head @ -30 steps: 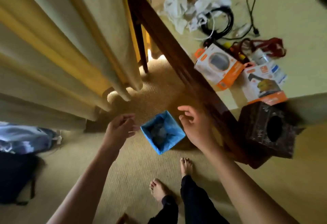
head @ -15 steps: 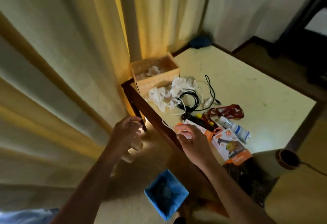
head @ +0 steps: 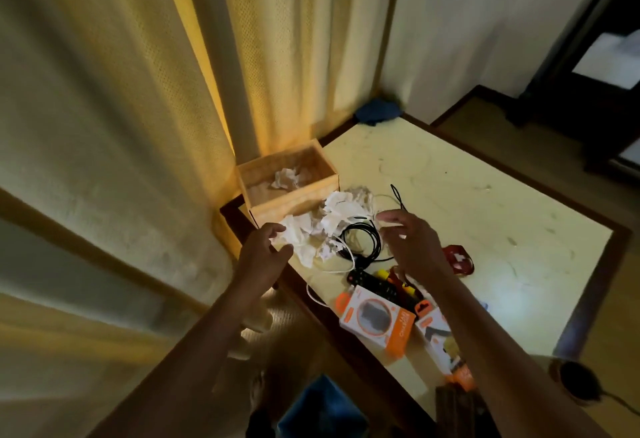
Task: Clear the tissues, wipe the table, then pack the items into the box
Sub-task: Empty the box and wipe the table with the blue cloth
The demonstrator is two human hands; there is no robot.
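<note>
Several crumpled white tissues [head: 332, 219] lie on the pale table [head: 485, 216] just in front of an open wooden box [head: 294, 202], and one more tissue [head: 285, 178] sits inside it. My left hand [head: 265, 247] is at the near edge of the pile, finger and thumb apart around a tissue corner. My right hand [head: 412, 243] hovers open over a coiled black cable [head: 360, 247], its fingertips close to the tissues. A black remote [head: 374, 281], two orange-and-white packages [head: 377, 320] and a red pouch [head: 457, 259] lie nearer me.
A blue bin [head: 318, 410] stands on the floor below the table's near edge. A blue cloth [head: 377, 112] rests at the far table corner. Yellow curtains [head: 121, 126] hang at the left. A dark patterned box [head: 453, 403] sits at the near corner.
My view has swung up from the blue bin on the floor to the table. Both hands have moved from above the bin to the tissue pile.
</note>
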